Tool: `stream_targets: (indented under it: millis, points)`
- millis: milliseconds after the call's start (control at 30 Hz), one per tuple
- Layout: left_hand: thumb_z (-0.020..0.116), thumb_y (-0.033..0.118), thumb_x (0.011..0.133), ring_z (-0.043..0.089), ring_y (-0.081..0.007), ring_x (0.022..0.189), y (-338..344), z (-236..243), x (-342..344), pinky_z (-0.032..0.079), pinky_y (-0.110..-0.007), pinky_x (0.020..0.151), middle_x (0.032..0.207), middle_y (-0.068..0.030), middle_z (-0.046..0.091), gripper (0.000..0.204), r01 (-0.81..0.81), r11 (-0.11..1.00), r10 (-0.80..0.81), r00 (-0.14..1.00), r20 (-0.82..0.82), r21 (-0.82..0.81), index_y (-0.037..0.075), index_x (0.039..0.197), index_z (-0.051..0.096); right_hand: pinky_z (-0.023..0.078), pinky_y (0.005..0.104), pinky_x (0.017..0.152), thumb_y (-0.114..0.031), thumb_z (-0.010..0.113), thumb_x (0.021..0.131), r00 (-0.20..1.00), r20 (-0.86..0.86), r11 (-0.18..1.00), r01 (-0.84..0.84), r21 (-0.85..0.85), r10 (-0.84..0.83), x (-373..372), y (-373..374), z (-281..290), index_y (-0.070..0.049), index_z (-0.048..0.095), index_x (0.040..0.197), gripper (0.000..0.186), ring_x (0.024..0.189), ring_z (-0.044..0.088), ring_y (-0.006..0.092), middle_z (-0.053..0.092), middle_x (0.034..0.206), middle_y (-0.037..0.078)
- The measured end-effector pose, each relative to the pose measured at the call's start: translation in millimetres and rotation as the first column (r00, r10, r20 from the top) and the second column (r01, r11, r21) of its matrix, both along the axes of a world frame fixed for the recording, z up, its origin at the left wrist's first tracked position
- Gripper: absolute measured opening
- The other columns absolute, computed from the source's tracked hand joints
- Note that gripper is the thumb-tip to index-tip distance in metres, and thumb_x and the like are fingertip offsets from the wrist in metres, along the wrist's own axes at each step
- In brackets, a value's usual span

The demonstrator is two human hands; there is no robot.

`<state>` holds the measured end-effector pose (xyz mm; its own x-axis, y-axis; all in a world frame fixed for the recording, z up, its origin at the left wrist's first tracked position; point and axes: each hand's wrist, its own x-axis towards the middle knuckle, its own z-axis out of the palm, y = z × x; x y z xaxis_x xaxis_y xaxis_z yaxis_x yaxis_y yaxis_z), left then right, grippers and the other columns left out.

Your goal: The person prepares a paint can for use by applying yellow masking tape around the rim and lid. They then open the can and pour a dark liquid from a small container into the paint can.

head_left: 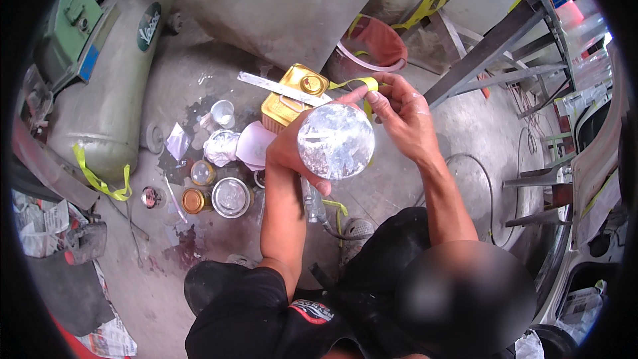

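Note:
My left hand is wrapped round a paint-smeared round can, whose blotchy grey-white end faces up. Thumb and fingers show on either side of it. Just right of the can, my right hand pinches a strip of yellow tape between thumb and forefinger; a left fingertip lies close to the strip. Behind my left hand stands a rectangular gold tin with a round cap. A flat whitish stick lies across it, its near end hidden behind the left hand.
Left of my left arm are a white plastic cup, crumpled white paper, a round silver-lidded can and a gold-lidded jar. An air compressor tank stands far left, a reddish bucket beyond my hands, a metal stand far right.

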<state>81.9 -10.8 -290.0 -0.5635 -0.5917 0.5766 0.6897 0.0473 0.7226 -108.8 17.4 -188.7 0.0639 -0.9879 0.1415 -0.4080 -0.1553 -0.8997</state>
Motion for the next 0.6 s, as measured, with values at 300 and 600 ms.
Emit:
stream_targets:
  millis: [300, 600]
  points:
    - [0.102, 0.041, 0.037, 0.043, -0.0201, 0.133, -2.2, -3.0, 0.1, 0.037, -0.036, 0.108, 0.155, -0.0224, 0.034, 0.128, 0.024, 0.999, -0.024, 1.000, -0.003, -0.045, -0.008, 0.140, 0.045, 0.050, 0.0266, 0.076, -0.021, 0.067, 0.097, 0.980, 0.198, 0.997, -0.042, 0.062, 0.029, -4.7, -2.3, -0.5, 0.003, 0.068, 0.111, 0.028, 0.084, 0.060, 0.0089, 0.070, 0.093, 0.003]
    - [0.102, 0.040, 0.039, 0.040, -0.0220, 0.136, -11.6, -13.4, -5.8, 0.037, -0.036, 0.109, 0.153, -0.0218, 0.037, 0.124, 0.063, 0.989, -0.069, 0.997, -0.042, -0.134, -0.005, 0.140, 0.046, 0.047, 0.0235, 0.074, -0.018, 0.069, 0.096, 0.964, 0.263, 0.994, 0.057, -0.089, -0.032, -3.1, -2.0, -0.7, 0.001, 0.070, 0.108, 0.023, 0.082, 0.056, 0.0065, 0.066, 0.089, -0.001]
